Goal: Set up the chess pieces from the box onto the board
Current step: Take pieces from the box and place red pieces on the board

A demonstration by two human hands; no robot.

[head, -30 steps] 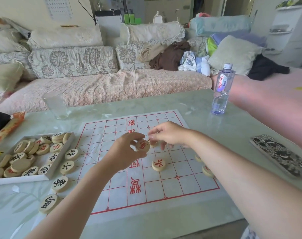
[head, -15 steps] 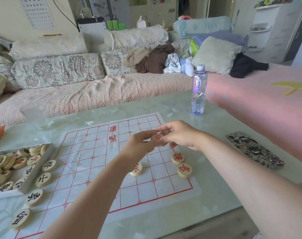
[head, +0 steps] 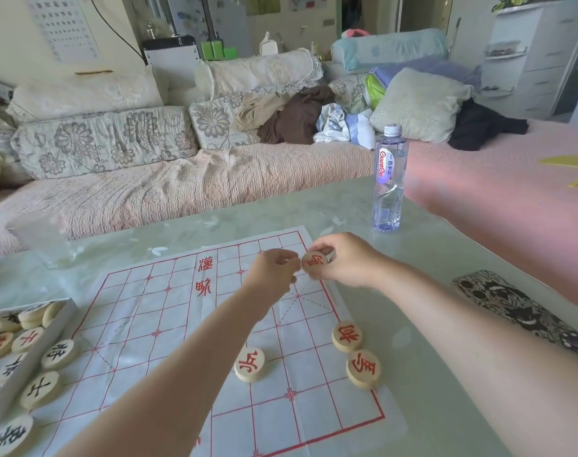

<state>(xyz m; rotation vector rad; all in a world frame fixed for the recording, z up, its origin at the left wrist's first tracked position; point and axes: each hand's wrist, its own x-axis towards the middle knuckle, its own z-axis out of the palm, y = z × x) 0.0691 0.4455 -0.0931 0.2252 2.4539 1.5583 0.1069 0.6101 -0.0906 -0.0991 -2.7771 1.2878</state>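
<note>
Low and far to the left of both hands, the white box (head: 30, 357) holds a heap of round wooden pieces, some with red marks and some with black. Four black-marked pieces (head: 57, 353) lie flat just outside its wall, on the paper board (head: 169, 324).

Nearer than the hands, three red-marked pieces lie flat on the board: one (head: 249, 364) under the left forearm, two (head: 347, 336) touching each other below the right wrist.

Both forearms reach forward over the board and the hands meet above its far right corner. The right hand (head: 347, 260) grips a red-marked piece (head: 314, 261) by its rim, the disc standing nearly upright with its face toward the camera. The left hand (head: 274, 275) is closed, its fingertips just beside that piece; whether they touch it I cannot tell.

Beyond the right hand stands a water bottle (head: 389, 179).
</note>
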